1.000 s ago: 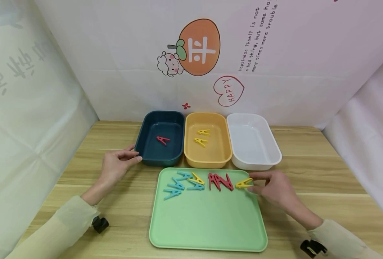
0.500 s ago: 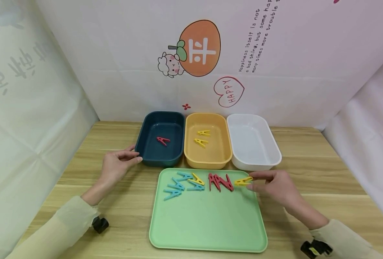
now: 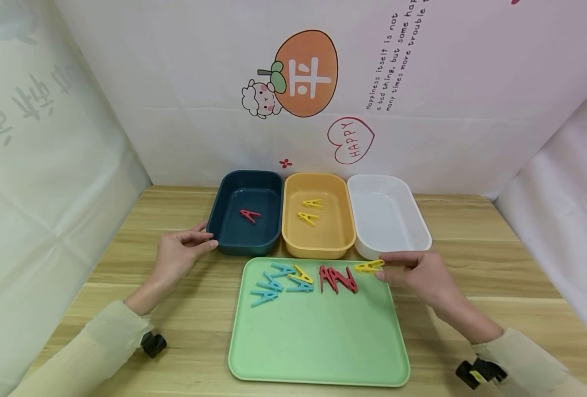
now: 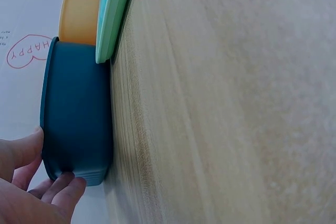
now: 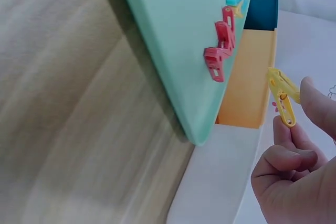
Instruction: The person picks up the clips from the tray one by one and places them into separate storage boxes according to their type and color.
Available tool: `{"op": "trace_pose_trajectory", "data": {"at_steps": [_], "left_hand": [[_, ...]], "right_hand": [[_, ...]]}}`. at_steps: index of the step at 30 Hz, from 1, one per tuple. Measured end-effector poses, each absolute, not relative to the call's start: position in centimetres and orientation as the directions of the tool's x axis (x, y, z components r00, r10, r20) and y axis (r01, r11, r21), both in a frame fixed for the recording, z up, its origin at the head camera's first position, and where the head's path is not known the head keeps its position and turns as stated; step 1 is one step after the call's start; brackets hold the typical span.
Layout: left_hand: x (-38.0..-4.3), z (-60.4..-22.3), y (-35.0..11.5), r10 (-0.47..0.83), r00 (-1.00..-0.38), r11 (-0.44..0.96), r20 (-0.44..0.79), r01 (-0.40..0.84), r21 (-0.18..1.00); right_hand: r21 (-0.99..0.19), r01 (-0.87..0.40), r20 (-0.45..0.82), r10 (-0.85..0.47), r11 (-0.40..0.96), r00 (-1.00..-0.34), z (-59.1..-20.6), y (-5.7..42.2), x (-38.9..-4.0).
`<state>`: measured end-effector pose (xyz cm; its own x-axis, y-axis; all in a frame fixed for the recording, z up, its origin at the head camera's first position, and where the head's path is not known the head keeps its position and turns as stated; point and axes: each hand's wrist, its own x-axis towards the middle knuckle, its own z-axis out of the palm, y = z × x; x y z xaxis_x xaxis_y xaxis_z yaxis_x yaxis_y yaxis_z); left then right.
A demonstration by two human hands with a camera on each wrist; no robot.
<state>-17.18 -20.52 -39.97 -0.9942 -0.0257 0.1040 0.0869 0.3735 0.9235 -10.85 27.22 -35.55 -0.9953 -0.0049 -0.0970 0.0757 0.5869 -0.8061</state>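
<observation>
Above the far right corner of the green tray (image 3: 318, 342), in the right grip (image 3: 425, 280): yellow peg (image 3: 371, 267), 1 item, held clear.
Right grip closed to a narrow pinch, thumb at 1 side of the peg, fingertips at the other. Just ahead of it: white box (image 3: 388, 212). Ahead and left: orange box (image 3: 318, 252), 2 yellow pegs (image 3: 304, 215) inside. Left, on the tray: red pegs (image 3: 351, 284), then light-blue pegs (image 3: 271, 296) with 1 yellow among them. Left grip (image 3: 176, 252), well apart, holds the near left corner of the dark blue box (image 3: 244, 250), thumb at the rim. Handling note, by judgement: step in hand looks like a carry, colour suggesting the orange box; best raised over its near rim, moved left, lowered, then released gently. Light pressure advised; a hard squeeze may spring the peg aside.
</observation>
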Motion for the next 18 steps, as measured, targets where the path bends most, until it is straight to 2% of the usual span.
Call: {"op": "trace_pose_trajectory", "data": {"at_steps": [18], "left_hand": [[-17.2,-39.9,-20.6,-0.015,-0.995,0.381,0.098,0.085,0.921]], "right_hand": [[-0.82,0.024,-0.027,0.004,0.572,-1.0,-32.9,25.5,-13.1]]}}
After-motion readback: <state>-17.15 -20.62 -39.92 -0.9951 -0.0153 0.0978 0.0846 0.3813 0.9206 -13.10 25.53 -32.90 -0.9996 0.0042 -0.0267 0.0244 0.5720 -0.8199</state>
